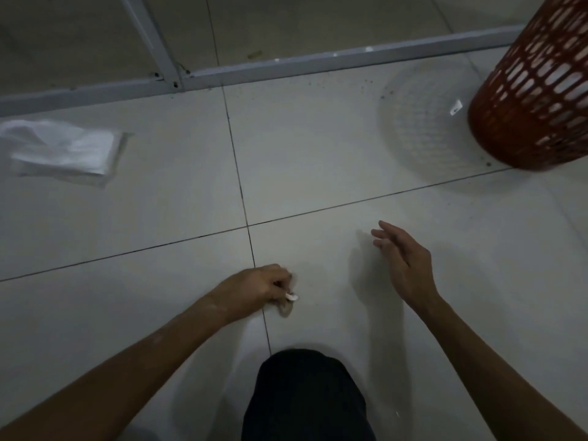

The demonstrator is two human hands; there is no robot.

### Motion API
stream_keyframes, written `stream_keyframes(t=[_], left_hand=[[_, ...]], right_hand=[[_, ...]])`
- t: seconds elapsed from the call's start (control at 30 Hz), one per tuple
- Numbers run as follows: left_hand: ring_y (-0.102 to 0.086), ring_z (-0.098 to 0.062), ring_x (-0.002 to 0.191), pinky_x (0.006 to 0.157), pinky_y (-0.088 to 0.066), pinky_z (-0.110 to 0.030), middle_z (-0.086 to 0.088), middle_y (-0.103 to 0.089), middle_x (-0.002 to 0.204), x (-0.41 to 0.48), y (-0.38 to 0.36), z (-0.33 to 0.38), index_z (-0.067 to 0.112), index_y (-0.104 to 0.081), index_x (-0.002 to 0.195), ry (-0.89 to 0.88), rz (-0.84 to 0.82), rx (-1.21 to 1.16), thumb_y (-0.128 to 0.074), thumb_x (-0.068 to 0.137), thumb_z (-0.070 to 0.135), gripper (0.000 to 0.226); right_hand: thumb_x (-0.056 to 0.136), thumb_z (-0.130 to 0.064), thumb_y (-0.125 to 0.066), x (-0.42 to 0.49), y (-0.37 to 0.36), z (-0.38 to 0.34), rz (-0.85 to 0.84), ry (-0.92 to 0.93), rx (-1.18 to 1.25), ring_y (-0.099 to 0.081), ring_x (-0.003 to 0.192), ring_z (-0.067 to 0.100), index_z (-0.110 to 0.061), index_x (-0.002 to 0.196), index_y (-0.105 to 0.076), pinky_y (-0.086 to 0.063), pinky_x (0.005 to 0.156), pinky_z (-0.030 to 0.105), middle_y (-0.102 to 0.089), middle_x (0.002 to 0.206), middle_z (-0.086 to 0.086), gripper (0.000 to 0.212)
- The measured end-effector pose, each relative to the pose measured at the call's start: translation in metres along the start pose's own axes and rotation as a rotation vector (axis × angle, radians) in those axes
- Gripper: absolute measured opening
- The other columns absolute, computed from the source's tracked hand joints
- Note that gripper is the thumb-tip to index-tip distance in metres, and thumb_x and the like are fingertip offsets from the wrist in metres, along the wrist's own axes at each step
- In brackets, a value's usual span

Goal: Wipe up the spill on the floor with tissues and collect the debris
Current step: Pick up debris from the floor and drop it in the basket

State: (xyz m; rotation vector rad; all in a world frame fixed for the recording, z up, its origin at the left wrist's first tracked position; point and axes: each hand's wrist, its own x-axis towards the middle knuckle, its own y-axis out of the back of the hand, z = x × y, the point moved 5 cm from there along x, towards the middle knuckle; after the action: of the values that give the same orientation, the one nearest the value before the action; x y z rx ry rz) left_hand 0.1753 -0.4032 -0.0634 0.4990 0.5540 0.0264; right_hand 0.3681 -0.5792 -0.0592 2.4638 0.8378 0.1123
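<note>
My left hand [262,286] is low on the white tiled floor [318,148], fingers curled round a small crumpled tissue [291,297]; a white bit sticks out below the fingers and a brownish smudge lies on the tile just under it. My right hand [404,259] hovers above the floor to the right, fingers loosely extended and holding nothing. A pack of white tissues [66,151] lies on the floor at the far left. A small white scrap [456,108] lies beside the basket.
A red slotted wastebasket [537,90] stands at the upper right, with dark specks on the tiles near it. A grey metal frame rail [286,66] runs across the floor at the back. My dark-clothed knee [305,396] is at the bottom centre.
</note>
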Motion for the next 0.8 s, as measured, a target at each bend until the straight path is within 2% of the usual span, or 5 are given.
stream_keyframes(t=[0.1,0.17,0.33,0.6,0.8], left_hand=[[-0.053,-0.01,0.097,0.09,-0.039,-0.024,0.005,-0.057,0.101,0.017,-0.054,0.036,0.018,-0.063,0.088,-0.109,-0.108,0.051,-0.064,0.081,0.025,0.01],[-0.053,-0.014,0.107,0.091,-0.039,-0.022,-0.003,-0.059,0.112,0.034,-0.08,0.064,0.011,-0.066,0.103,-0.16,-0.108,0.066,-0.058,0.083,0.03,0.029],[-0.059,-0.03,0.095,0.084,-0.049,-0.036,-0.014,-0.06,0.103,0.087,-0.096,0.114,0.006,-0.062,0.09,-0.175,-0.04,0.14,-0.055,0.084,0.027,0.022],[-0.055,-0.036,0.087,0.07,-0.045,-0.038,-0.017,-0.063,0.082,0.156,-0.063,0.15,0.0,-0.068,0.077,-0.258,0.367,0.373,-0.067,0.071,0.007,0.01],[-0.05,-0.034,0.097,0.082,-0.046,-0.041,-0.017,-0.064,0.098,0.174,-0.027,0.135,0.0,-0.067,0.088,-0.19,0.493,0.286,-0.056,0.074,-0.003,0.018]], right_hand=[[0.094,-0.016,-0.05,-0.002,0.008,0.0,0.016,0.053,-0.027,-0.062,0.096,0.002,-0.008,0.123,-0.059,-0.042,0.082,0.001,-0.067,0.109,0.001,0.031],[0.092,-0.026,-0.046,-0.003,0.016,-0.003,0.033,0.089,-0.012,-0.063,0.097,0.005,-0.009,0.121,-0.06,-0.046,0.083,0.006,-0.067,0.108,0.001,0.036],[0.092,-0.018,-0.045,0.007,0.045,-0.011,0.134,0.111,0.037,-0.066,0.094,0.01,-0.011,0.119,-0.061,-0.052,0.083,0.019,-0.068,0.105,0.0,0.032],[0.091,-0.012,-0.048,0.02,0.08,-0.005,0.258,0.076,-0.032,-0.064,0.093,0.001,-0.011,0.119,-0.061,-0.049,0.081,0.01,-0.067,0.103,-0.006,0.03],[0.09,0.001,-0.054,0.015,0.08,0.009,0.241,0.048,-0.116,-0.064,0.087,0.004,-0.008,0.116,-0.063,-0.047,0.078,0.003,-0.066,0.102,-0.004,0.029]])
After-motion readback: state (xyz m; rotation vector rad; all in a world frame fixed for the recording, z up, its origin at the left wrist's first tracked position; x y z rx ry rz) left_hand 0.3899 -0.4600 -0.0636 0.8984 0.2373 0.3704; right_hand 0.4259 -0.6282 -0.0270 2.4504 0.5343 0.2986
